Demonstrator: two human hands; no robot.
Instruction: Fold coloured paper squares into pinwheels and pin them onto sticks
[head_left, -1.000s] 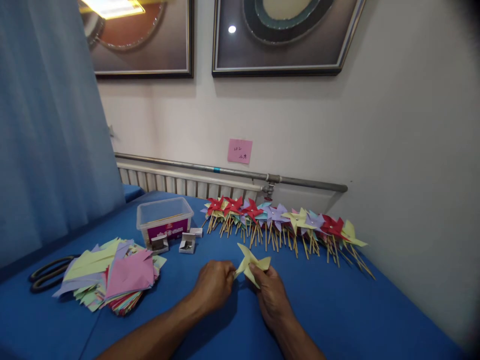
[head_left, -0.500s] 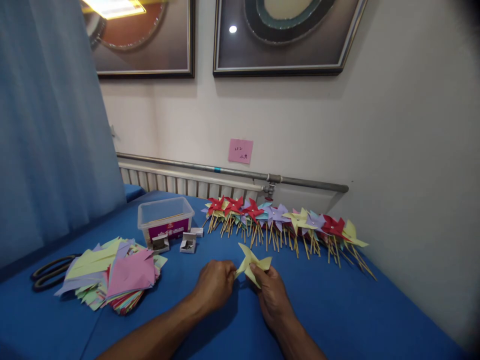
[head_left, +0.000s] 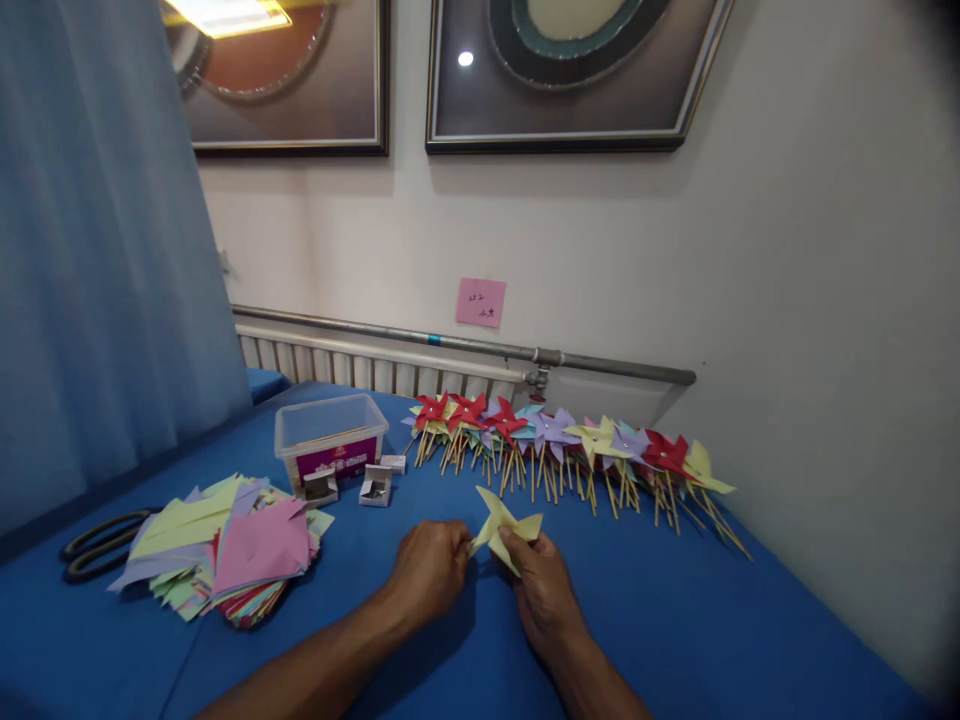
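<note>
A pale yellow paper pinwheel [head_left: 498, 522], its blades folded in, is held up over the blue table between both hands. My right hand [head_left: 546, 590] grips it from the right, with the thumb pressed on its middle. From the left, my left hand [head_left: 433, 562] is closed at the tip of one blade; its fingertips are turned away, so the pinch itself is partly hidden. No stick shows on this pinwheel. Beyond the hands lies a long row of finished pinwheels [head_left: 555, 432] in red, yellow, purple and blue on thin wooden sticks.
Left of my hands is a heap of coloured paper pieces [head_left: 262, 540], with black-handled scissors [head_left: 97, 548] partly under it. A clear plastic tub [head_left: 331, 425] holding sticks stands behind, with small open boxes [head_left: 375, 488] of pins before it. The wall closes off the blue table [head_left: 675, 640] at right.
</note>
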